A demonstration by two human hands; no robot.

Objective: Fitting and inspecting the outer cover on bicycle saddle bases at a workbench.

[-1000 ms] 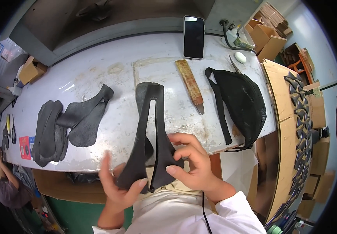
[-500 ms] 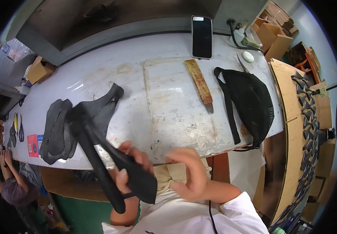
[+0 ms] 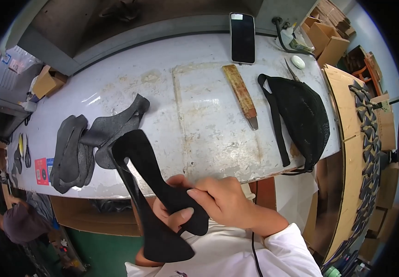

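A long black shoe upper [image 3: 149,161], folded into a U with two wide ends, hangs over the table's near edge. My left hand [image 3: 175,218] is closed around it from between its two sides, the thumb showing in the gap. With bent fingers my right hand [image 3: 227,201] pinches the edge of the right-hand wide end. Further left on the table lie a stack of dark grey shoe-shaped pieces [image 3: 70,157] and a loose, curled grey piece [image 3: 119,124]. Most of my left hand's fingers are behind the upper.
On the white worktable [image 3: 199,143] lie a knife with a tan wrapped handle [image 3: 240,90], a phone [image 3: 242,39], a black mesh bag [image 3: 298,122] and a white oval object [image 3: 297,62]. Rows of black pieces line a cardboard panel [image 3: 345,106] at right. A co-worker [image 3: 24,221] is at far left.
My right hand has moved left, from apart and open to pinching the upper's wide end. The upper has turned, its folded end shifting right and nearer me.
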